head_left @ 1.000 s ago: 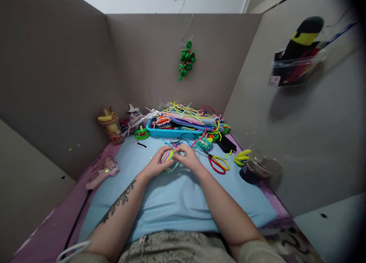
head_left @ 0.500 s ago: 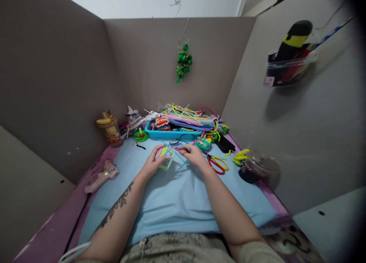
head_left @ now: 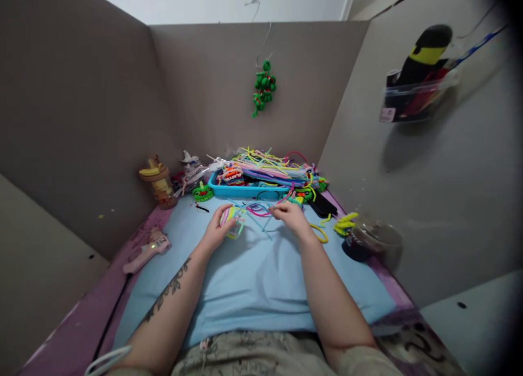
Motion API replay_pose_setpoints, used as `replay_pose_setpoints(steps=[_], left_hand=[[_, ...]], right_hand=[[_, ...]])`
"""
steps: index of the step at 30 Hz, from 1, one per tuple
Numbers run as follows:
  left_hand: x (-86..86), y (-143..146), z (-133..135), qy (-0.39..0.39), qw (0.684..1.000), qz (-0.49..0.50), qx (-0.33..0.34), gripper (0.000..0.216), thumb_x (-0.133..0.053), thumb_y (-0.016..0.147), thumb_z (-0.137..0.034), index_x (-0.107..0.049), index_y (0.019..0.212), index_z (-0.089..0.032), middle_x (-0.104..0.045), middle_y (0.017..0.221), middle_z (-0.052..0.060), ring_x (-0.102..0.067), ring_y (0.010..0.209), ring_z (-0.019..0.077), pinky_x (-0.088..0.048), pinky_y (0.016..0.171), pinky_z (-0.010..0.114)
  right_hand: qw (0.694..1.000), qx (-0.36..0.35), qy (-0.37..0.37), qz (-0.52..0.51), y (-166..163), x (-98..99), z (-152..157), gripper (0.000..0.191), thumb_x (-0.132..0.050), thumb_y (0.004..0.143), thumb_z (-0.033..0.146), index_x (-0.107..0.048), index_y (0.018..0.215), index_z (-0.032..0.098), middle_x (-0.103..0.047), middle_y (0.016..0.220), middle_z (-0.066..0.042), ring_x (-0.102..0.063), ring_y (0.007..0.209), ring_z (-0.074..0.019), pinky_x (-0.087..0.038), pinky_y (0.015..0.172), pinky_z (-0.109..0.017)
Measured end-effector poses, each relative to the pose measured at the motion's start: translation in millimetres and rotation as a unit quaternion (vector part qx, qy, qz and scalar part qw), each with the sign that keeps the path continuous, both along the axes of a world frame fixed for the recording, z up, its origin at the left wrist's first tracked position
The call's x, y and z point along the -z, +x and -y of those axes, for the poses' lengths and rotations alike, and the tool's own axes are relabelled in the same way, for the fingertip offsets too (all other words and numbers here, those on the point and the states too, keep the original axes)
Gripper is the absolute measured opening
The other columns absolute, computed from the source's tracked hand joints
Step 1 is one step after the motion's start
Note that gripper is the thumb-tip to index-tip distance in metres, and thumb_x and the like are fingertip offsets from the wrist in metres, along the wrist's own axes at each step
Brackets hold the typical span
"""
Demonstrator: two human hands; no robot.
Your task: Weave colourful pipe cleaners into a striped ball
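My left hand (head_left: 216,229) is closed round a small openwork piece of pastel pipe cleaners (head_left: 237,230) in yellow, pink and pale green. Blue pipe cleaners (head_left: 257,222) stretch from that piece toward my right hand (head_left: 293,219), whose fingers are pinched together at an end of one. The exact grip at the right fingertips is small and partly hidden. Behind the hands, pink and purple pipe cleaners (head_left: 261,210) lie curled on the light blue cloth (head_left: 253,283). Scissors with a yellow handle (head_left: 321,234) are mostly covered by my right hand.
A blue tray (head_left: 245,192) piled with pipe cleaners stands at the back. A green frog-like figure (head_left: 202,192) sits at its left. A pink glue gun (head_left: 147,254) lies left, its cord running forward. On the right are a black phone (head_left: 322,206) and a dark-based jar (head_left: 357,248).
My right hand has moved right and slightly away from my left, drawing a blue pipe cleaner out between them. It now covers the red scissor handle. My left hand keeps its hold.
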State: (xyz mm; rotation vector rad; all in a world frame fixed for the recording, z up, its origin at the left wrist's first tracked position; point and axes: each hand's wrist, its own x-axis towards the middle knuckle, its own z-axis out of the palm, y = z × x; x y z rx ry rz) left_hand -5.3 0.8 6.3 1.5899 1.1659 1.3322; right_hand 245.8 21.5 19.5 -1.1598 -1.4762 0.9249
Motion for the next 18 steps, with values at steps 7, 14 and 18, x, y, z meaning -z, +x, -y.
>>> replay_pose_setpoints(steps=[7, 14, 18], left_hand=[[4.5, 7, 3, 0.091, 0.988, -0.090, 0.087, 0.045, -0.070, 0.069, -0.030, -0.061, 0.113, -0.024, -0.055, 0.122, 0.009, -0.047, 0.119, 0.0257, -0.031, 0.106, 0.039], [8.1, 6, 1, 0.099, 0.987, -0.111, 0.056, 0.045, -0.066, 0.073, -0.030, -0.058, 0.116, -0.024, -0.056, 0.120, 0.008, -0.050, 0.114, 0.0247, -0.035, 0.103, 0.039], [9.2, 4, -1, 0.050, 0.995, -0.088, 0.009, 0.044, -0.065, 0.073, -0.033, -0.057, 0.115, -0.023, -0.058, 0.116, 0.007, -0.052, 0.110, 0.0252, -0.037, 0.100, 0.039]], right_hand=[[0.974, 0.135, 0.109, -0.147, -19, -8.6, 6, 0.023, -0.064, 0.071, 0.037, -0.070, 0.082, 0.018, -0.067, 0.073, -0.003, -0.059, 0.067, -0.0166, -0.047, 0.065, -0.030], [0.978, 0.118, 0.061, -0.162, -27, -9.1, 12, 0.034, -0.053, 0.080, 0.051, -0.063, 0.087, 0.019, -0.066, 0.072, -0.004, -0.061, 0.063, -0.0171, -0.048, 0.060, -0.030], [0.980, 0.085, 0.074, -0.165, -30, -7.0, 12, 0.038, -0.047, 0.083, 0.053, -0.059, 0.096, 0.019, -0.066, 0.076, -0.005, -0.061, 0.065, -0.0168, -0.049, 0.061, -0.030]])
